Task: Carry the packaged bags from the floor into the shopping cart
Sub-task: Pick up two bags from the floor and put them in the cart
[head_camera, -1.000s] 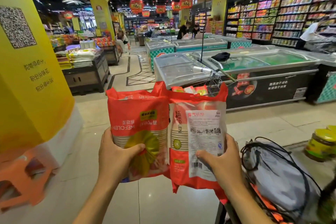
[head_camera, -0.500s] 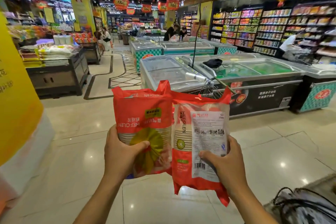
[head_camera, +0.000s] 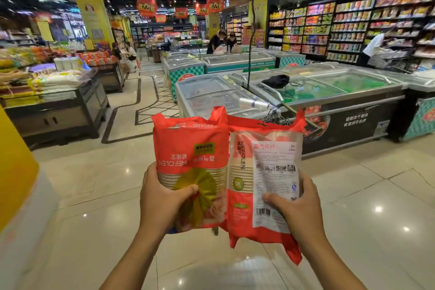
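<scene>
Packaged bags (head_camera: 191,148) raised side by side, touching, above the floor (head_camera: 94,195): left grip (head_camera: 162,198) clasps one, right grip (head_camera: 299,208) the other, shopping cart (head_camera: 278,116) partly hidden behind.

"WEFOLEN" ran upside down in white across the left bag (head_camera: 188,148). The right bag (head_camera: 239,219) carried "WEFOLEN" sideways and "OK" in a green circle. Its white label (head_camera: 275,172) read "235ml", with a barcode lower down. White Chinese lines stood on the freezer front (head_camera: 353,125); the hanging red signs (head_camera: 146,7) were too blurred to read.
</scene>
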A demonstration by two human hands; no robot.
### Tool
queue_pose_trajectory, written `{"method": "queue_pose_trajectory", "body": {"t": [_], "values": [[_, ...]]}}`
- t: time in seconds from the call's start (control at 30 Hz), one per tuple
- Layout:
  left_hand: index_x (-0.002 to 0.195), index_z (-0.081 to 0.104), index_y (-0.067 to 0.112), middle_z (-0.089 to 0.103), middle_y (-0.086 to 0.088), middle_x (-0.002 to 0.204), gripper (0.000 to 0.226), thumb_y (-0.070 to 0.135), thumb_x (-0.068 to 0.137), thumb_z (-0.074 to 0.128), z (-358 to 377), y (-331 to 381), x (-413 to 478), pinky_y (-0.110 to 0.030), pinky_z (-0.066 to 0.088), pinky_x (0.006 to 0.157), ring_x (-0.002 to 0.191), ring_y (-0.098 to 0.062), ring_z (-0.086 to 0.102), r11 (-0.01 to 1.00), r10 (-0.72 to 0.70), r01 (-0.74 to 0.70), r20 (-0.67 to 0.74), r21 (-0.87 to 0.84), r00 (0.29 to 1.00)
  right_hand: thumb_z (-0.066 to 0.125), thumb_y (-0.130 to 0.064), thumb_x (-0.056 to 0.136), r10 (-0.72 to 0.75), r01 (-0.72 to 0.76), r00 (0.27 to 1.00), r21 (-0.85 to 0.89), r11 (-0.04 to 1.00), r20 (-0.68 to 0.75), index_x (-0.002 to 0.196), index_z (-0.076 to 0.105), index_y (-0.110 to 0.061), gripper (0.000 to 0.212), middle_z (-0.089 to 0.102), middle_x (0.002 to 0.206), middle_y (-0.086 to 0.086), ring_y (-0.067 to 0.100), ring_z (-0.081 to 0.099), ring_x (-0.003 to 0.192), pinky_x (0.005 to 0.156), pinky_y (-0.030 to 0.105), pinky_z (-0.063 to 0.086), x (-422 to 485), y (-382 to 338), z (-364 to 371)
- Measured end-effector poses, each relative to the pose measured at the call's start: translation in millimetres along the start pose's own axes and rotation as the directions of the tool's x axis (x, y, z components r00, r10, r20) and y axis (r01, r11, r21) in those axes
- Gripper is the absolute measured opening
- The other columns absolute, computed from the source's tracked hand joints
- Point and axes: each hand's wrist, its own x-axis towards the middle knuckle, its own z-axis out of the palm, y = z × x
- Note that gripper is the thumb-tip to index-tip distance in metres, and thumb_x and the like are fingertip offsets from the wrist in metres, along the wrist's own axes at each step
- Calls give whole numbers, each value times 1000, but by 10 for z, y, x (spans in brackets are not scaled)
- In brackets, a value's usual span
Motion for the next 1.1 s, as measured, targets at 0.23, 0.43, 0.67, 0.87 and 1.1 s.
{"method": "queue_pose_trajectory", "body": {"t": [0.23,0.43,0.67,0.87,1.1], "values": [[127,48,35,64,10,116,85,27,59,99,725,24,1120,-33,58,74,99,-13,67,999,19,-18,-31,48,999,95,-30,56,-19,19,1000,39,999,11,108,51,-49,70,63,118,-6,16,68,102,82,46,62,1327,184,279],[126,49,36,65,7,116,87,26,56,100,1347,23,1748,-38,59,77,99,-15,67,1000,15,-14,-18,22,1000,93,-36,56,-27,27,1000,23,999,4,118,50,-45,76,60,120,-7,14,67,105,83,46,62,2226,272,276],[128,51,27,66,2,116,87,20,56,100,1969,-23,2328,-33,56,73,98,-17,68,1000,13,-13,26,6,1000,91,-31,55,10,-10,1000,36,999,-18,123,51,-36,79,61,121,-3,15,68,103,78,41,64,2923,437,286],[125,51,35,67,6,115,97,45,38,93,2519,-158,2903,-44,61,79,97,-17,69,999,-33,34,54,-21,998,88,-38,50,37,-37,998,11,999,-45,123,51,-37,82,60,122,-3,14,67,104,77,38,62,3597,638,378],[117,54,37,70,6,109,91,48,33,88,3204,-392,3889,-49,61,80,92,-17,71,993,-63,73,109,-92,992,84,-39,46,62,-63,994,-17,998,-86,111,53,-41,72,63,120,-2,15,69,101,79,42,62,4660,825,650]]}}
